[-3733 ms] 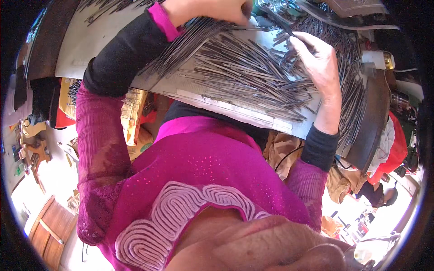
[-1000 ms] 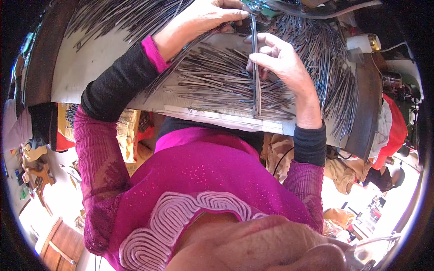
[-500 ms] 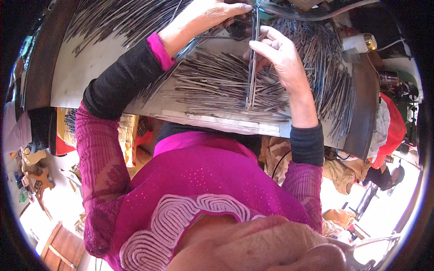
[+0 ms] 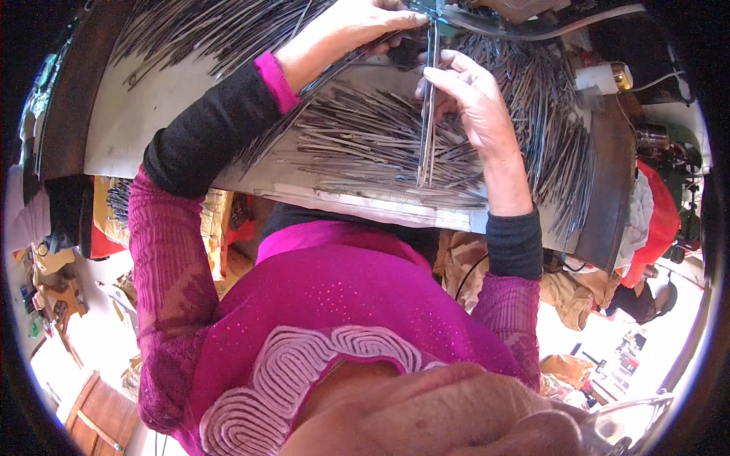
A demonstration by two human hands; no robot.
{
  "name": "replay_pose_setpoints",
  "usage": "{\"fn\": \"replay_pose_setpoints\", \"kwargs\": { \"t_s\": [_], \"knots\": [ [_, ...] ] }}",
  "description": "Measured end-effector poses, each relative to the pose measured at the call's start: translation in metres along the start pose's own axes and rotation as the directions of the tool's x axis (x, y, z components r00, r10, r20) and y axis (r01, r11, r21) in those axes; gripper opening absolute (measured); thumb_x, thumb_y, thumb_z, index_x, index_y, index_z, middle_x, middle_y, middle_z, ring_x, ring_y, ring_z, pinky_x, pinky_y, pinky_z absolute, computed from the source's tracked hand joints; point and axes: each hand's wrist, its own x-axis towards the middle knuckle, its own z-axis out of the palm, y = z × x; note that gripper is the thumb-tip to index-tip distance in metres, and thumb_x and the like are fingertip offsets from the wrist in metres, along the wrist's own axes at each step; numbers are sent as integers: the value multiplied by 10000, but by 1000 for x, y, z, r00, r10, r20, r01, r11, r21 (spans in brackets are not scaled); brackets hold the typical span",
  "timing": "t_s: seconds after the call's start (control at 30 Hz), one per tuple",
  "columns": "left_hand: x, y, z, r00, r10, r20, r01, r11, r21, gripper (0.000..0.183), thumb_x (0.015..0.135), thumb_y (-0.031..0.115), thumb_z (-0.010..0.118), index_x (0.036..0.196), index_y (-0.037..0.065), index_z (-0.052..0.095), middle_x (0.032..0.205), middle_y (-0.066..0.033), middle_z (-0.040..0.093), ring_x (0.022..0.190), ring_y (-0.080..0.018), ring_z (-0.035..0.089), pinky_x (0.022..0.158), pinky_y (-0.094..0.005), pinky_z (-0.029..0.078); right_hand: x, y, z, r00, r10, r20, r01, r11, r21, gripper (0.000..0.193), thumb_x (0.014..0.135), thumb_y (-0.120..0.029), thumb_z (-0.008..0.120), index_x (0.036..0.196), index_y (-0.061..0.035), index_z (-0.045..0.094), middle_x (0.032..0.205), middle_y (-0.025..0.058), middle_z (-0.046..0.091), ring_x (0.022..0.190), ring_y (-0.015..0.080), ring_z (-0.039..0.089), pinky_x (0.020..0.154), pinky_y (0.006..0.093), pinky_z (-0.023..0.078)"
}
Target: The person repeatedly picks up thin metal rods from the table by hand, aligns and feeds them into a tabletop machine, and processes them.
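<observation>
Some thin strips [image 4: 426, 144] barely shifted this half-second: work steady, pinched in fingers of your right hand [image 4: 473, 91] over pile [image 4: 357, 125] on table [image 4: 179, 114]. Left hand [image 4: 357, 26] near top end; grip, cannot tell.

Left arm [image 4: 213, 131] bends forward; right fingers [image 4: 442, 77] pinch.

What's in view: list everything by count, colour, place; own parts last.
Held metal strips: at least two, dark grey, upper centre
Loose metal strips: uncountable, grey, piled upper left to right
Tabletop: one, whitish, under piles
White cylinder: one, gold-ended, upper right
Cable: one, grey, top right
Red cloth: one, far right
Wooden furniture: one, brown, lower left
Another person: one, dark-clothed, lower right
Top: one, magenta, lower centre
Sleeves: two, magenta-black, both sides
Left hand: one, bare, near strips' top
Right hand: one, bare, gripping strips
</observation>
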Motion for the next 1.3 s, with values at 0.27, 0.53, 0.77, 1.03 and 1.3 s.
{"fn": "replay_pose_setpoints", "kwargs": {
  "t_s": [0.27, 0.53, 0.77, 1.03, 1.3],
  "knots": [
    [7, 0, -1, 999, -39, -8, 40, 997, 59, 332, 889, 307, 587, 689, 41, 587, 556, 9, 527, 466, -55, 465, 428, -219, 347, 4, 4, 2, 996, -6, -86, 15, 994, 109, 245, 837, -200, 624, 1013, -33, 589, 734, 38, 626, 611, 97, 589, 536, 219, 465],
    [11, -7, -3, 984, -37, 176, 47, 997, -53, 246, 899, 218, 569, 884, -17, 638, 700, -55, 635, 580, -105, 598, 522, -227, 486, 11, -2, 5, 994, -48, -98, 59, 992, 112, 218, 834, -194, 631, 985, -39, 601, 728, 43, 628, 616, 90, 578, 556, 211, 452],
    [9, -6, -1, 988, -33, 153, 47, 995, -88, 261, 903, 224, 563, 844, -21, 634, 677, -60, 629, 553, -110, 597, 499, -229, 483, 16, 1, 0, 993, -73, -91, 78, 995, 62, 229, 835, -211, 634, 978, -35, 603, 728, 37, 635, 593, 80, 568, 537, 198, 436],
    [10, -3, -3, 989, 19, 146, -21, 1000, 12, 302, 898, 245, 573, 757, -15, 633, 610, -51, 605, 510, -112, 579, 473, -234, 461, 17, 1, -1, 994, -37, -103, 39, 999, 25, 220, 835, -223, 630, 948, -36, 610, 716, 34, 638, 577, 73, 563, 513, 188, 425],
    [9, -5, -5, 990, -36, 137, 41, 999, -32, 315, 889, 254, 589, 730, -14, 628, 587, -46, 594, 475, -108, 552, 460, -238, 440, 16, -1, 3, 996, 46, -81, -28, 977, 213, 198, 846, -219, 643, 946, -53, 604, 753, 46, 642, 602, 82, 572, 537, 199, 447]
  ]
}}
